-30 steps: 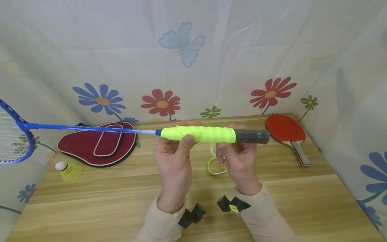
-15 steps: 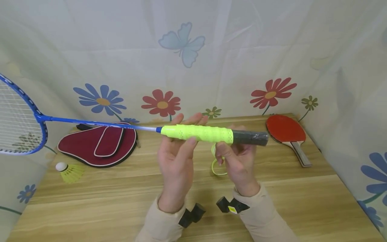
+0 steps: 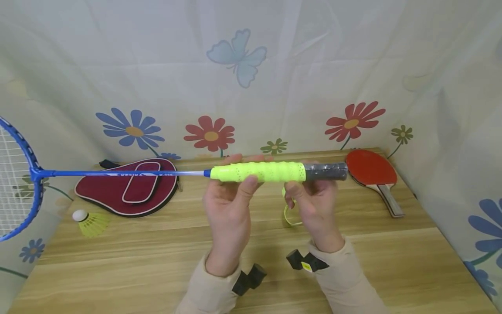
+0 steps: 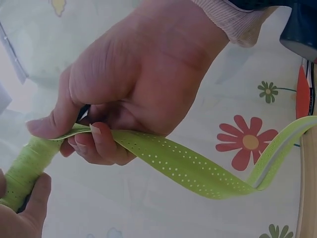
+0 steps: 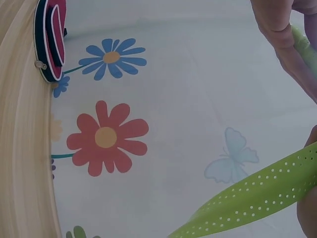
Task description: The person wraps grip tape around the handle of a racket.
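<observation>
A badminton racket (image 3: 117, 173) with a blue shaft is held level across the head view, its strung head cut off at the left edge. Bright yellow-green overgrip tape covers much of the handle (image 3: 270, 172), while the butt end (image 3: 326, 171) is bare and dark. My left hand (image 3: 228, 213) grips the wrapped part, thumb in front and fingers behind. At the edge of the wrapping, my right hand (image 3: 313, 207) pinches the tape. In the left wrist view, the loose perforated tape (image 4: 173, 161) trails from the right hand's fingers.
On the wooden table (image 3: 157, 270) lie a maroon paddle case (image 3: 106, 192) and a yellow shuttlecock (image 3: 92, 222) at left. A red table tennis paddle (image 3: 370, 168) lies at back right. A flowered curtain (image 3: 298, 87) hangs behind.
The racket's head swung up and right, then back down and left. The left fingers loosened from the handle and now curl round it again. The right hand has shifted slightly, and the hanging tape moved right.
</observation>
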Action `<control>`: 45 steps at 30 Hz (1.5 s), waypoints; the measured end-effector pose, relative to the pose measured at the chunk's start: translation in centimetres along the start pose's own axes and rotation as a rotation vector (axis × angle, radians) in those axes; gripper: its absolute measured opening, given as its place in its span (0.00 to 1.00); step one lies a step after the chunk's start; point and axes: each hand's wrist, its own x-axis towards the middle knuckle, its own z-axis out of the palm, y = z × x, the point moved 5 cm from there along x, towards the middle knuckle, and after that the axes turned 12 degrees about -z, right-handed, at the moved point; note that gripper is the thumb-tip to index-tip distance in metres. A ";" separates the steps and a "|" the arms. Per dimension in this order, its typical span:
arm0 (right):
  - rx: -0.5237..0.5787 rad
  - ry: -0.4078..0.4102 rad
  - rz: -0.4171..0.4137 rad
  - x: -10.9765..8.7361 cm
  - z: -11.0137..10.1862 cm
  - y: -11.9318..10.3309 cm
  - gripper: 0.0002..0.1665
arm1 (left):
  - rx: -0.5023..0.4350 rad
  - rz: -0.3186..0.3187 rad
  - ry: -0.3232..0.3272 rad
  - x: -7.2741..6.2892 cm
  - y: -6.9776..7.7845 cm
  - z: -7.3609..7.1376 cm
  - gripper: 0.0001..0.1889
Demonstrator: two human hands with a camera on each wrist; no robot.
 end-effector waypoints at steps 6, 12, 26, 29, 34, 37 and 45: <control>-0.052 -0.030 0.023 -0.1 -0.2 0.0 0.20 | 0.036 0.015 0.042 -0.1 0.0 -0.2 0.15; -0.040 -0.056 0.027 0.0 -0.2 0.0 0.15 | 0.033 0.000 0.080 -0.1 -0.1 -0.4 0.13; -0.002 -0.036 0.019 0.1 -0.6 0.1 0.18 | 0.073 -0.081 0.174 0.0 -0.7 -0.7 0.12; -0.014 -0.019 0.020 0.1 -0.6 0.0 0.18 | 0.069 -0.096 0.189 0.0 -0.9 -0.8 0.13; -0.013 -0.023 0.012 0.1 -0.5 0.1 0.16 | 0.003 -0.053 0.113 0.1 -0.6 -0.5 0.11; -0.020 -0.026 0.018 0.1 -0.5 0.2 0.15 | -0.082 -0.009 0.019 0.2 -0.3 -0.2 0.18; -0.028 0.029 0.072 0.1 -0.9 0.6 0.16 | -0.112 -0.015 -0.034 0.2 -0.6 0.0 0.17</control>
